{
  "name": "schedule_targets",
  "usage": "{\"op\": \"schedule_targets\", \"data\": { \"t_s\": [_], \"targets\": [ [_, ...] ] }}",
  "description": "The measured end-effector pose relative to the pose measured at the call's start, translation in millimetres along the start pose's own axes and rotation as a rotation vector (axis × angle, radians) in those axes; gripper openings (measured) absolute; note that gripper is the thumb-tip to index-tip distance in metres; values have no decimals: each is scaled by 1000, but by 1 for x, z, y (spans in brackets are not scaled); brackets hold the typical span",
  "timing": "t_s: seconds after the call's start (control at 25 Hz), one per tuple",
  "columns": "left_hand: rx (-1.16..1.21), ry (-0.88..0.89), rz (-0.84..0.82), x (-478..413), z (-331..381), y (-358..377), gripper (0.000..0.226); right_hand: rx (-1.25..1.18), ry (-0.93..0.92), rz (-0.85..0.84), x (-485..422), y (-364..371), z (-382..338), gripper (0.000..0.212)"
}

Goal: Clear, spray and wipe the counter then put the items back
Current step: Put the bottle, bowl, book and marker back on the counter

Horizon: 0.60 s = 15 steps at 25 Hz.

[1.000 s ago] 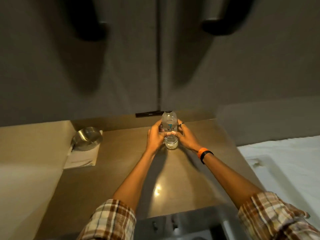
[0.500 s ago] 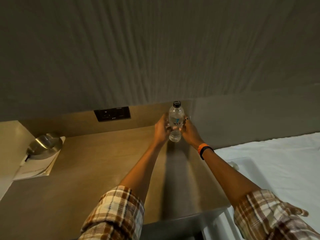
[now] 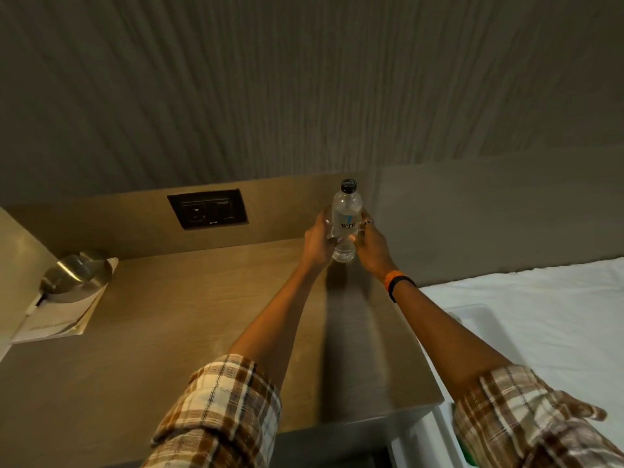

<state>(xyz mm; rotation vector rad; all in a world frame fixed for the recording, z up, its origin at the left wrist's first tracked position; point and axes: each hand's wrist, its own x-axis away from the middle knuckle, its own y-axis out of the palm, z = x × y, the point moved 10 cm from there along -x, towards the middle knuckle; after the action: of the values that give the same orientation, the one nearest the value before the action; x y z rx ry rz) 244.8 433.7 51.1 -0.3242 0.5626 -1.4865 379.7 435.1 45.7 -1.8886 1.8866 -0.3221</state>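
The counter [image 3: 189,319] lies bare over most of its top, and we see no spray film, cloth or sprayer anywhere on it, so we cannot tell from this view alone whether the wiping is behind us or ahead. Our two hands are wrapped around the bottle [image 3: 345,228] from either side: the left hand [image 3: 319,239] grips its left flank, the right hand [image 3: 371,244] its right, fingers curled onto the clear plastic below the black cap. The bottle stands upright at the far right of the counter, near the back wall; its base looks to be at or just above the surface, though we cannot say whether it touches.

At the far left corner a metal dish [image 3: 76,275] rests on a booklet [image 3: 57,319], well apart from the bottle. A socket [image 3: 207,209] sits in the back panel between them. To the right, a white bed [image 3: 540,298] carries a pale tray [image 3: 479,319], partly hidden by our right arm.

We judge that we are either lifting the bottle off to clear the top or setting it back in place. If clearing, the dish and booklet still need moving, then spraying, wiping and returning. If returning, little remains beyond letting go.
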Motion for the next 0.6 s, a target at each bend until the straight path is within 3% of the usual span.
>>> {"op": "schedule_targets", "data": {
  "t_s": [0.08,0.16,0.24,0.36,0.6],
  "targets": [
    [-40,-25,20,15,-11,-7,64,93,16,88,12,1,12,38],
    [-205,-25,33,46,-26,-20,64,225,71,168,41,7,25,43],
    [-459,70,23,85,-41,-40,66,408,-1,184,77,32,13,55],
    [-692,96,44,132,-83,-96,71,574,-161,51,111,104,-38,65],
    [-889,-141,124,186,-175,-270,77,668,-369,-148,122,271,-147,75]
  ]
}}
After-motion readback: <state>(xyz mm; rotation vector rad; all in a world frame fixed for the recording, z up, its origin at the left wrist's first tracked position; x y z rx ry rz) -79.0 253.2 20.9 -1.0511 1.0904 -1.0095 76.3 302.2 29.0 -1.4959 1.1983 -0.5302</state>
